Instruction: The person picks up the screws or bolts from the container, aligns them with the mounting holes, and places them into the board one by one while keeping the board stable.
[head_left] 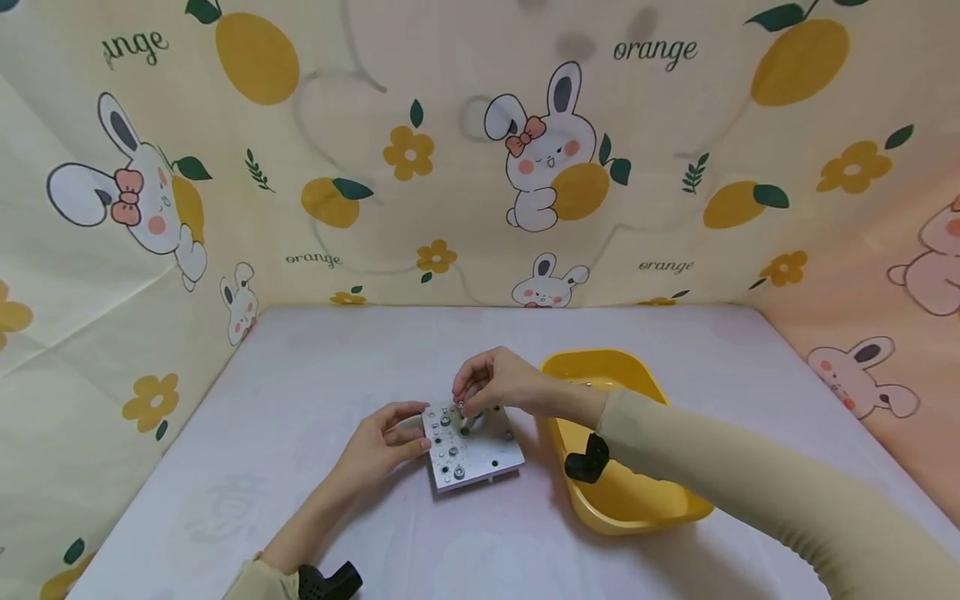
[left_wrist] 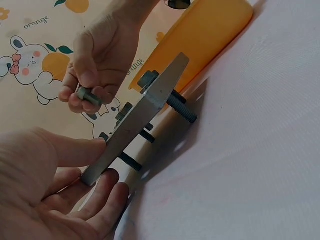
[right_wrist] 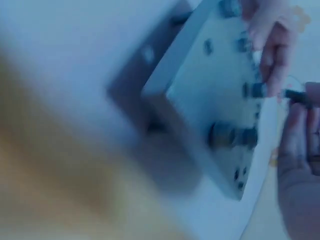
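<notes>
A small metal plate (head_left: pixel 471 448) with holes and several bolts in it stands on the white table, raised on bolt shanks (left_wrist: pixel 181 108) that poke out below. My left hand (head_left: pixel 384 442) holds the plate's left edge (left_wrist: pixel 135 125), thumb on top and fingers underneath. Over the plate's far side, my right hand (head_left: pixel 491 383) pinches a small dark bolt (left_wrist: pixel 86 95) between thumb and fingertips. The right wrist view is blurred; it shows the plate (right_wrist: pixel 215 100) with bolt heads and the fingers beside it.
A yellow plastic tub (head_left: pixel 615 446) sits just right of the plate, under my right forearm, with small parts inside it at the far end. Patterned cloth walls (head_left: pixel 480 167) close in the table on three sides.
</notes>
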